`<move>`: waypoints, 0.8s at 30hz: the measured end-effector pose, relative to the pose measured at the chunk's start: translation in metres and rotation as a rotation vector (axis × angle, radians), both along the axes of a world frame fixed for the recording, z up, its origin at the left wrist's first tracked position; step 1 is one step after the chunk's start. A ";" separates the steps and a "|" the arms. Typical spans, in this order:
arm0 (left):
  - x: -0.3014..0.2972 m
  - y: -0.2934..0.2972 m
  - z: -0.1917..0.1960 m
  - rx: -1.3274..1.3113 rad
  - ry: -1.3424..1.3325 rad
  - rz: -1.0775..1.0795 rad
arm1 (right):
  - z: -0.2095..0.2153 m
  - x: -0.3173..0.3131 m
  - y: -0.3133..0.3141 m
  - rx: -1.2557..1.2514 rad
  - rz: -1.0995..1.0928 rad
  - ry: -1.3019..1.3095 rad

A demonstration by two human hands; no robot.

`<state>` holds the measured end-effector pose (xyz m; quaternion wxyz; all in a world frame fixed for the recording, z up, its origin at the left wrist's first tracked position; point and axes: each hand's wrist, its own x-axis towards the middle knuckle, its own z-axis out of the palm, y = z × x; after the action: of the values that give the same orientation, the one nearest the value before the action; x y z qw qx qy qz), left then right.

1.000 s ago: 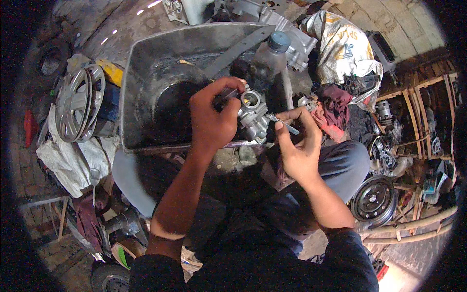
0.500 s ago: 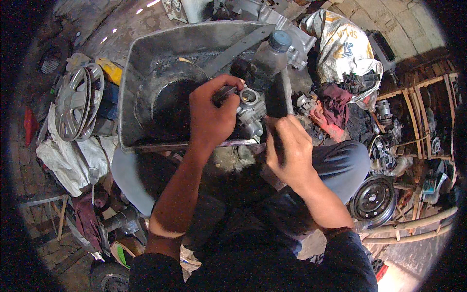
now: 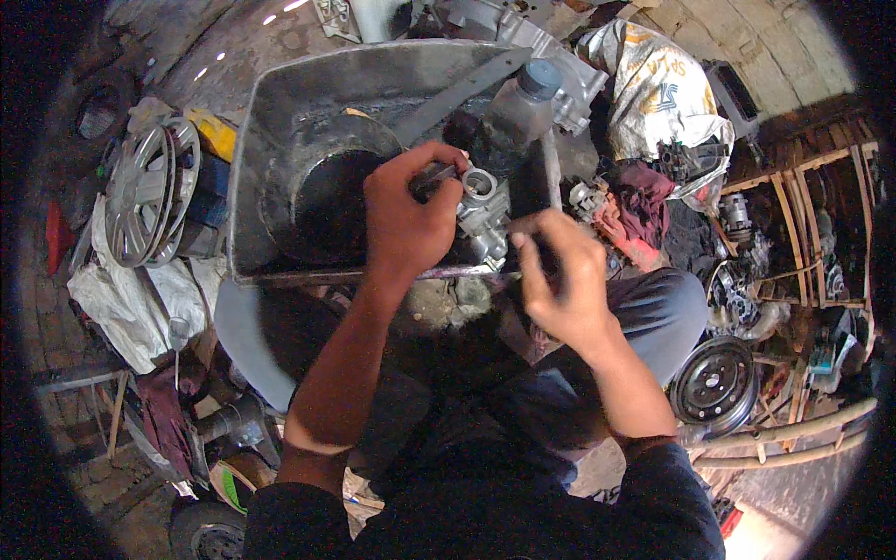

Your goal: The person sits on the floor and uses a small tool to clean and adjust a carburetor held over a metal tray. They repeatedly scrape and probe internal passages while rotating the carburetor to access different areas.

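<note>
My left hand (image 3: 411,205) grips a silver carburetor (image 3: 483,224) over the front part of a dark tub (image 3: 308,79). Its round bore faces up, and a dark piece (image 3: 432,177) shows between my thumb and forefinger. To the right of the carburetor is my right hand (image 3: 565,271), its fingers curled and thumb and forefinger tips close together beside the metal body. Motion smears the fingers somewhat, and whatever they pinch, if anything, is too small to make out. Inside the tub, a round dark pan (image 3: 275,201) lies partly behind my left hand.
A capped clear bottle (image 3: 518,107) stands at the tub's right, near a flat grey bar (image 3: 457,98). Beyond lie an engine casing (image 3: 579,89) and a white sack (image 3: 653,89). Wheel covers (image 3: 140,201) stand at left; a black wheel rim (image 3: 714,383) and red rags (image 3: 644,201) are at right.
My right hand has shifted slightly right, and its fingers have turned. My left hand keeps its grip, with the carburetor moved only a little.
</note>
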<state>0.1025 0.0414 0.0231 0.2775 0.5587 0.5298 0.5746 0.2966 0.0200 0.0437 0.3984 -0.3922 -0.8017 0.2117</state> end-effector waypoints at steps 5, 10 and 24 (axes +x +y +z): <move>-0.002 -0.002 0.002 0.018 0.038 0.039 | 0.015 0.014 0.002 -0.215 0.105 -0.037; -0.002 0.001 -0.002 -0.005 0.012 0.017 | 0.017 0.003 -0.007 -0.199 0.023 0.043; 0.001 0.003 -0.004 -0.003 0.033 0.042 | -0.002 -0.012 -0.014 0.113 0.035 0.006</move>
<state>0.1031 0.0442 0.0191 0.2574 0.5562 0.5468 0.5705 0.2842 0.0057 0.0418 0.4186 -0.3543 -0.8179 0.1743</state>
